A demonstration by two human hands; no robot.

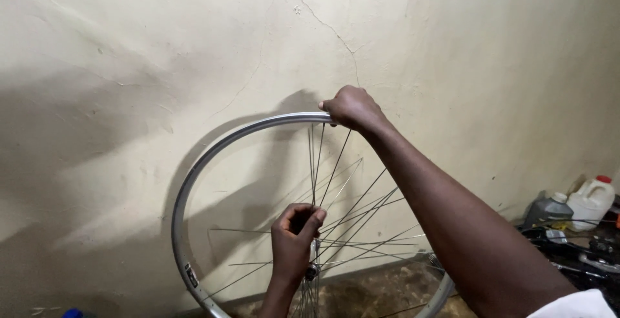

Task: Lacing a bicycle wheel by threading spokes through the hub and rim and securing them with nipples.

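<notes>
Steadying the bare wheel rim (219, 138) upright against the wall (129, 66), my right hand (352, 108) clamps its top while my left hand (294, 237) pinches near the hub (314, 267). I judge I'm checking spokes (352, 205); next needs a careful turn.

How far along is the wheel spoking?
Done: many spokes already run from the hub area to the silver rim, mostly on the right side. In hand: the right hand grips the top of the rim against the wall; the left hand pinches near the hub. Left: the left side shows only a few spokes, with wide gaps. No tyre is fitted.
</notes>
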